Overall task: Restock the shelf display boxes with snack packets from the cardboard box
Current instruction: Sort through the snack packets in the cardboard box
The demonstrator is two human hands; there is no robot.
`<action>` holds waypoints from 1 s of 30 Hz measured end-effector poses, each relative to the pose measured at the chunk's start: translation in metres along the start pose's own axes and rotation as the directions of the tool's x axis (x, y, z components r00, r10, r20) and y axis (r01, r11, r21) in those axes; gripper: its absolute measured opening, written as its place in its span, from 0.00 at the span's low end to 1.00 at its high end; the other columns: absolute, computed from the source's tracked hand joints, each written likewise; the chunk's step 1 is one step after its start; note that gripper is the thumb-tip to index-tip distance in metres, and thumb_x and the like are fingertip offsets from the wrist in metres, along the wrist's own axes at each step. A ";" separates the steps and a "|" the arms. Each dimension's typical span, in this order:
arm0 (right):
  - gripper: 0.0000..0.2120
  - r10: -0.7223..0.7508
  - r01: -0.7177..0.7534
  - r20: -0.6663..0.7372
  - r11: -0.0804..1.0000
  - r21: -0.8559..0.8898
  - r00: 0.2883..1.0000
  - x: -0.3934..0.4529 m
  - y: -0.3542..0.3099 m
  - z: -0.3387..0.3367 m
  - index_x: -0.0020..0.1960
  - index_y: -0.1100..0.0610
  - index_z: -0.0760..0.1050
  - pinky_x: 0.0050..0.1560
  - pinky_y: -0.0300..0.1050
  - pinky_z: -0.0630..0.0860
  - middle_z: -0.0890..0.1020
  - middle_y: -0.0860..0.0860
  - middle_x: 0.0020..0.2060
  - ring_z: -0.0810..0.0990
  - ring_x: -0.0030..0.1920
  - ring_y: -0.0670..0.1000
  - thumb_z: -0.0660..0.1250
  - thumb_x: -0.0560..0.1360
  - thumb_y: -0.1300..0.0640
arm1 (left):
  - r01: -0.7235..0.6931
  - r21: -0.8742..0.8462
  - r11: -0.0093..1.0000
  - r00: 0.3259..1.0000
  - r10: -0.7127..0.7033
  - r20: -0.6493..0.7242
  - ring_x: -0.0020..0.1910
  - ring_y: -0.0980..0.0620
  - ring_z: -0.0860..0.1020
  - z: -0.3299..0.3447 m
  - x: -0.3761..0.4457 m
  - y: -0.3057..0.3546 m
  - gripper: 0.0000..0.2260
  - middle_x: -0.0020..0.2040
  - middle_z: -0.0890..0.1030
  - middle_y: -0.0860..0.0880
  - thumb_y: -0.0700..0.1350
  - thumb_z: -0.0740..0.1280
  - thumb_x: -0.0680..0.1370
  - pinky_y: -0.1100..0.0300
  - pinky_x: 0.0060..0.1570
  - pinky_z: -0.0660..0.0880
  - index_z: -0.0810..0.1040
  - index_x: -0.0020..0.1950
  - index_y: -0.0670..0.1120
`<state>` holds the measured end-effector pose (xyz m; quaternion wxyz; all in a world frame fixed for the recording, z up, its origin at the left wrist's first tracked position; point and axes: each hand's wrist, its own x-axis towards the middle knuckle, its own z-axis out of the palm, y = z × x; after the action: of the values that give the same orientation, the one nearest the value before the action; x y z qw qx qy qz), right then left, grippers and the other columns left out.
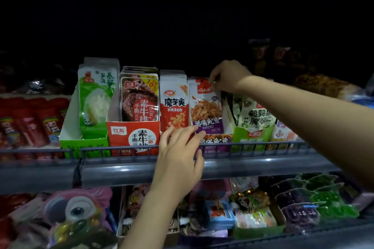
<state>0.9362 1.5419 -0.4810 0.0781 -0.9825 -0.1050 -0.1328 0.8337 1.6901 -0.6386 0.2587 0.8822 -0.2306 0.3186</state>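
A row of display boxes stands on the upper shelf behind a wire rail (253,144). My right hand (226,76) pinches the top edge of a purple and white squid snack packet (206,105) standing in the purple display box (214,141). My left hand (180,147) is open, its fingers spread against the front of that box and the red and white packet (174,103) beside it. Further left stand the red display box (133,137) of beef-style packets and the green display box (85,143). The cardboard box is out of view.
A green box with white-green packets (251,117) stands right of the purple one. Red packets (30,123) fill the shelf's left end. The grey shelf lip (121,170) runs below the rail. The lower shelf holds a pink toy pack (77,208) and several mixed snacks.
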 end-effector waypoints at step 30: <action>0.10 -0.079 0.065 -0.012 0.887 -0.458 0.997 -0.013 -0.023 0.006 0.54 0.53 0.79 0.41 0.44 0.68 0.80 0.53 0.48 0.77 0.47 0.55 0.63 0.77 0.52 | -0.023 0.098 0.995 0.966 -0.003 0.258 0.76 0.58 0.45 -0.023 -0.006 0.008 0.26 0.77 0.52 0.55 0.47 0.58 0.79 0.58 0.70 0.28 0.55 0.77 0.52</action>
<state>0.9204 1.5626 -0.4871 -0.1584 -0.9666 -0.1061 -0.1713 0.8146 1.6992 -0.6254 0.1801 0.9269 -0.2504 0.2136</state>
